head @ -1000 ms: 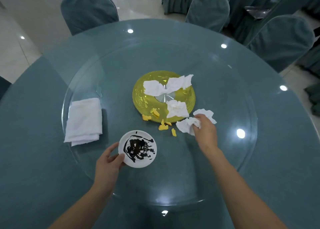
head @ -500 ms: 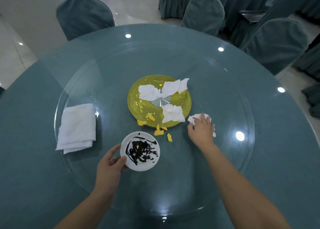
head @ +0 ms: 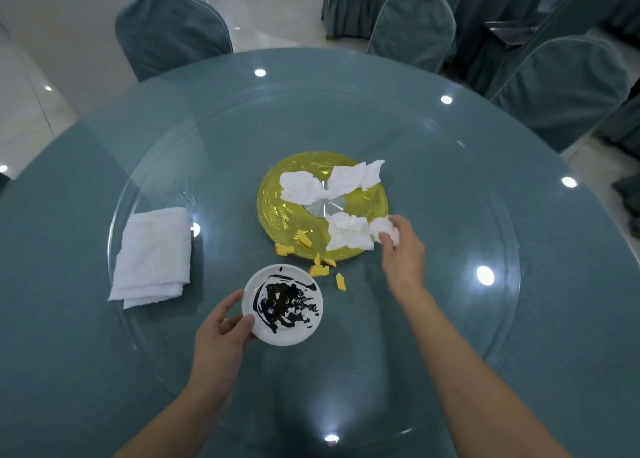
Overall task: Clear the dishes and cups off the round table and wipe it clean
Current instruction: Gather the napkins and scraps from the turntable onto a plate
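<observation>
Around the round teal glass-topped desk (head: 450,166) stand teal-covered chairs (head: 171,31); left hand (head: 221,336) grips the small white sauce-smeared dish (head: 282,305), right hand (head: 401,249) pinches a crumpled white tissue (head: 382,229).

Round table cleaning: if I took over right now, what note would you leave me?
Left hand grips the rim of the small white dish smeared with dark sauce, resting on the glass turntable.
Right hand pinches a crumpled white tissue at the edge of the round yellow plate.
Two more tissues lie on that plate; yellow food scraps sit near its front edge.
Folded white cloth lies unused on the left.
Done: little cleared that I can see. Left: tissues, scraps, both dishes, then wiping.
</observation>
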